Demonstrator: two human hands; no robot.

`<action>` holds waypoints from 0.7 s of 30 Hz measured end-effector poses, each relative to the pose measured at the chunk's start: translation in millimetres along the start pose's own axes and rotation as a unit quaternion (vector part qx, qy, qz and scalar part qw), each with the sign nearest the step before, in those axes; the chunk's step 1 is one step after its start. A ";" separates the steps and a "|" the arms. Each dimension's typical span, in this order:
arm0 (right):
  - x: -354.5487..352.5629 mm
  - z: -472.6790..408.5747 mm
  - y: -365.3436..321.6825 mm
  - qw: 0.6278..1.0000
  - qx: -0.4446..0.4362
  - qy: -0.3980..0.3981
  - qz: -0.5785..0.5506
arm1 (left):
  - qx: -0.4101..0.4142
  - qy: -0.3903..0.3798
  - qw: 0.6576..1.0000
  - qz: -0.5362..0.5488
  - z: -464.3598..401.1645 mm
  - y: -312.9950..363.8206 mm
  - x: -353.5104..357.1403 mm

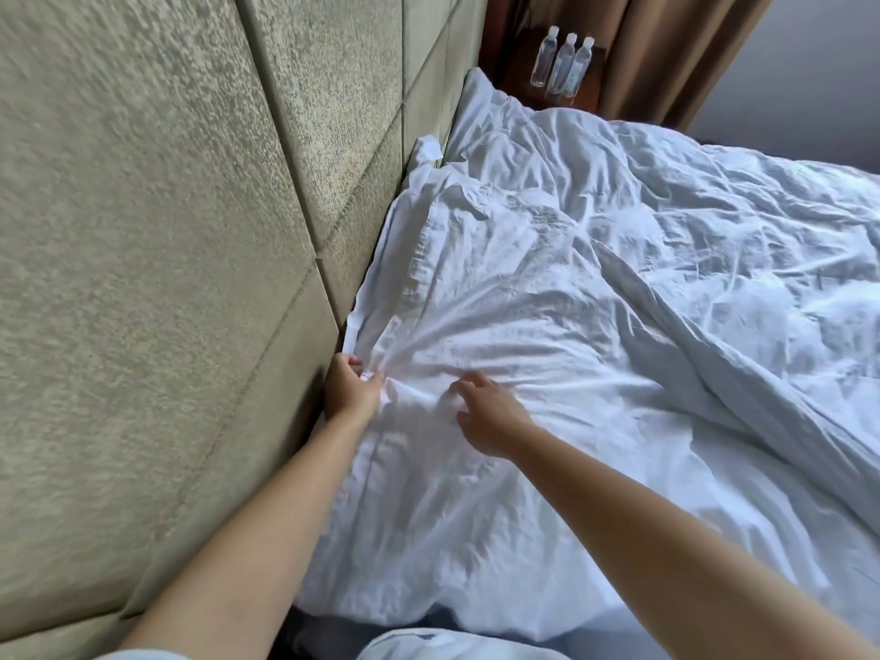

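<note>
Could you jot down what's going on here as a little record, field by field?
Setting: a bed beside a padded headboard
Work in hand: straightening a rumpled white sheet
Left hand: grips a bunched edge of the sheet, right against the headboard
Right hand: fingers spread, touching the sheet close to the left hand
Further back: crumpled white duvet
Background: three clear bottles on a dark bedside table; brown curtain

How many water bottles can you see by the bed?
3. They stand side by side on the nightstand past the bed's far corner: left bottle, middle bottle, right bottle. More may be hidden from view.
</note>
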State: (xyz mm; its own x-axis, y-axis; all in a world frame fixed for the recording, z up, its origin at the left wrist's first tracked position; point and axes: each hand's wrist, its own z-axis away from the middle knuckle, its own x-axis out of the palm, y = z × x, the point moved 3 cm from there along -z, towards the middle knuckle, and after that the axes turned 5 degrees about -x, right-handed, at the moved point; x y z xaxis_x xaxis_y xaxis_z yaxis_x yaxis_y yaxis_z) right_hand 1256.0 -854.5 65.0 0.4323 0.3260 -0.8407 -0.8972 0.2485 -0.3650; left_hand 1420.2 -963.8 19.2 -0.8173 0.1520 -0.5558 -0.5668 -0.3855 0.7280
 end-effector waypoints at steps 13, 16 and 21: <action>-8.4 39.6 24.6 0.999 0.001 0.018 -0.026 | 0.260 0.096 0.920 -0.276 78.6 24.0 27.6; -14.9 57.6 35.4 0.999 -0.024 0.037 -0.032 | 0.231 0.067 0.908 -0.342 109.2 29.6 34.0; -22.7 99.6 68.3 0.996 -0.056 0.053 -0.041 | 0.226 0.037 0.896 -0.380 170.2 37.7 50.8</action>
State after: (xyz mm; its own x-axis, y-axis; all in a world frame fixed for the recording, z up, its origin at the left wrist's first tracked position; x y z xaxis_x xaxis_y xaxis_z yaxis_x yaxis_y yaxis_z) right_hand 1193.8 -754.1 99.0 0.4975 0.2099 -0.8417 -0.8665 0.1648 -0.4711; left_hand 1339.6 -815.7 86.6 -0.1771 0.1476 -0.9730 -0.9548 0.2140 0.2063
